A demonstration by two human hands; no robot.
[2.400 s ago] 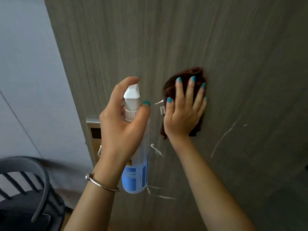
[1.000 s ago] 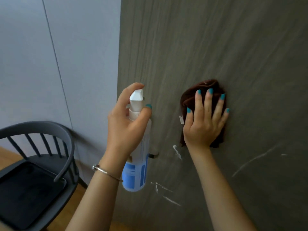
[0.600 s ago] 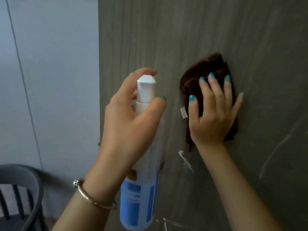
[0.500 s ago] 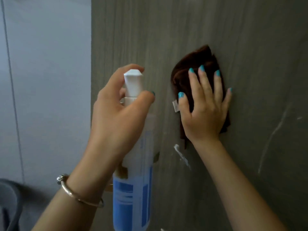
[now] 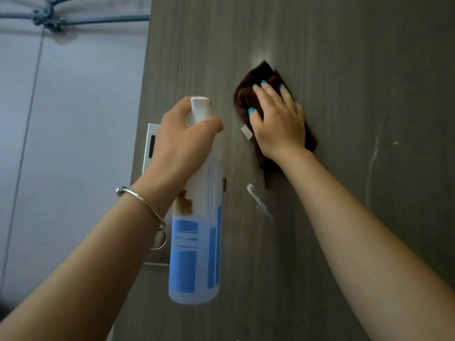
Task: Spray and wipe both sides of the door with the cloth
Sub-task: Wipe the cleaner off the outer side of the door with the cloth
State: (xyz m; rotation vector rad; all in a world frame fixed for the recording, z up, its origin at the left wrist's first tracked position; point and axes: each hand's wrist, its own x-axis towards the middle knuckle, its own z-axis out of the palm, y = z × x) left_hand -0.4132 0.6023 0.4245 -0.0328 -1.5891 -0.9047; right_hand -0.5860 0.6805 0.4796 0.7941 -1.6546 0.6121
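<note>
Slid higher up the door (image 5: pixel 344 57), cloth (image 5: pixel 248 97) pressed under flat right hand (image 5: pixel 278 124) for wiping, left hand (image 5: pixel 182 141) gripping bottle (image 5: pixel 197 242) ready to spray.

The left hand (image 5: pixel 182 141) is gripping a bottle (image 5: pixel 197 230); at its 3 o'clock, the right hand (image 5: pixel 278 121) is pressing flat on a cloth (image 5: pixel 246 94).

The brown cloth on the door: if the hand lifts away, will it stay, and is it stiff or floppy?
Probably floppy: the cloth bunches in folds under the right hand. Likely it would fall, since only the flat fingers press it against the upright door.
</note>
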